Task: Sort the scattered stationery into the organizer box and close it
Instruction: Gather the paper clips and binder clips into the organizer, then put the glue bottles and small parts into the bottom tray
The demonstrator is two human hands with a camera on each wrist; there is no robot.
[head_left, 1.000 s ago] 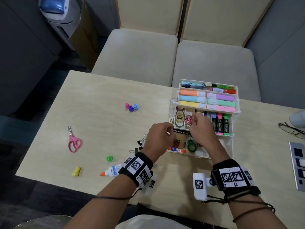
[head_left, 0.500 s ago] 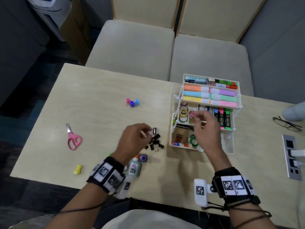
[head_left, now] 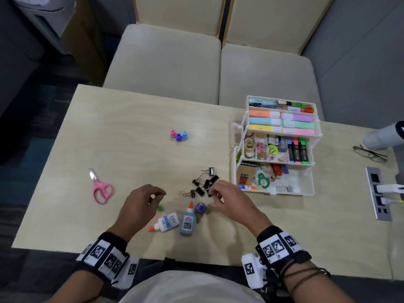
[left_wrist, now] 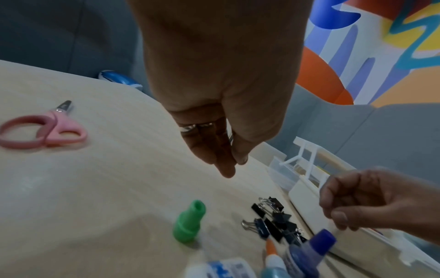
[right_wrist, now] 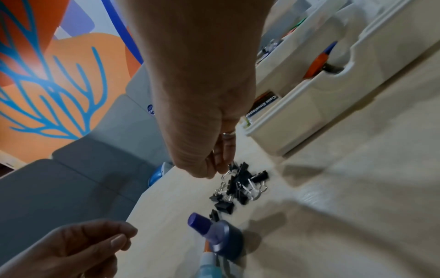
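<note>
Table [head_left: 131, 119] | left hand [head_left: 140, 206] fingers curled, empty | right hand [head_left: 229, 202] fingers pinching binder clips [head_left: 204, 182]

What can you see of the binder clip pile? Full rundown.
The binder clips are small, black-bodied with silver wire handles, roughly ten, lying loosely heaped at mixed angles on the table, just left of the organizer box. One lies slightly apart toward the far side. The right hand reaches the pile's near edge, fingertips at a wire handle; a firm pinch isn't clear.

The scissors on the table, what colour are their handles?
Pink; the scissors show best in the left wrist view.
</note>
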